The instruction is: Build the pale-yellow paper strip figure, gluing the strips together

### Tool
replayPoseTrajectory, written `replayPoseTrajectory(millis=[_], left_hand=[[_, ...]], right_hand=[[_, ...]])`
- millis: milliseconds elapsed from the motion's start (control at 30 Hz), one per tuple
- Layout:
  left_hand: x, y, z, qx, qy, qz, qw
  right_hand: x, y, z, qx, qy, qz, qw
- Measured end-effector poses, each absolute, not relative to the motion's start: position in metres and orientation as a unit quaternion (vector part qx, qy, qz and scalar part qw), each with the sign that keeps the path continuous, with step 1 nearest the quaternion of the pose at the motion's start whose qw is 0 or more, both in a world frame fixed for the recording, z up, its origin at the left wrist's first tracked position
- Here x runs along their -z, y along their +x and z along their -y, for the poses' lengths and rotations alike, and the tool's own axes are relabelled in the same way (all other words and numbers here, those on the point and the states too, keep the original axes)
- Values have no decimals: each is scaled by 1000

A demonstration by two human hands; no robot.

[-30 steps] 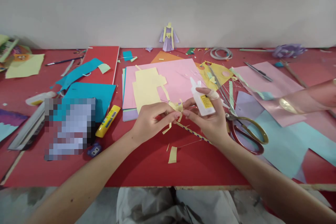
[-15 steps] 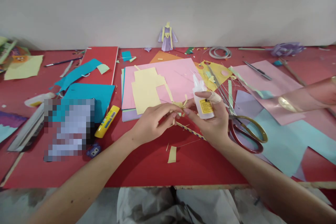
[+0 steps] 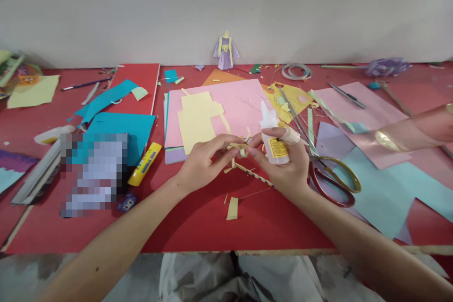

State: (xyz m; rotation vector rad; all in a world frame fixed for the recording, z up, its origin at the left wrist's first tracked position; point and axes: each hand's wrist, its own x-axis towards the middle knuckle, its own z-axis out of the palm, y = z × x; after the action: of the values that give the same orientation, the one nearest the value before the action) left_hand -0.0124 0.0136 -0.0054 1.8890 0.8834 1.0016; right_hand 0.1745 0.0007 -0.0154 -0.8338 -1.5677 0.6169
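My left hand (image 3: 205, 160) pinches a small folded piece of yellow paper (image 3: 238, 146) between thumb and fingertips. On its other side, the thumb and index finger of my right hand (image 3: 286, 163) meet the same paper. My right hand also cradles a white glue bottle (image 3: 277, 147) with a yellow label, its nozzle tilted up and slightly left. Below the fingers a dotted yellow stick (image 3: 255, 175) lies slanted on the red table (image 3: 198, 226). A cut yellow sheet (image 3: 196, 122) rests on pink paper (image 3: 240, 104) just beyond my hands.
Large scissors (image 3: 334, 177) and pale blue paper (image 3: 382, 193) lie at the right, near another person's arm (image 3: 421, 125). At left are a yellow glue stick (image 3: 145, 164), teal paper (image 3: 106, 125) and a cutter (image 3: 38, 174). A paper doll (image 3: 226, 52) leans on the wall.
My left fingers have lifted and spread a little, so more of the small yellow paper shows. The glue bottle has shifted slightly downward in my right hand.
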Motion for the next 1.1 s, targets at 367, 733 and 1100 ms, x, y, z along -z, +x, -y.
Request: replayPoseTrajectory(millis=[367, 733, 1100], left_hand=[[4, -12, -13, -410, 734, -369, 397], [5, -11, -12, -408, 727, -363, 416], [4, -15, -11, -393, 763, -318, 402]], right_hand=[[10, 173, 1, -260, -323, 677, 608], [8, 172, 2, -240, -326, 679, 612], [9, 174, 1, -270, -334, 653, 624]])
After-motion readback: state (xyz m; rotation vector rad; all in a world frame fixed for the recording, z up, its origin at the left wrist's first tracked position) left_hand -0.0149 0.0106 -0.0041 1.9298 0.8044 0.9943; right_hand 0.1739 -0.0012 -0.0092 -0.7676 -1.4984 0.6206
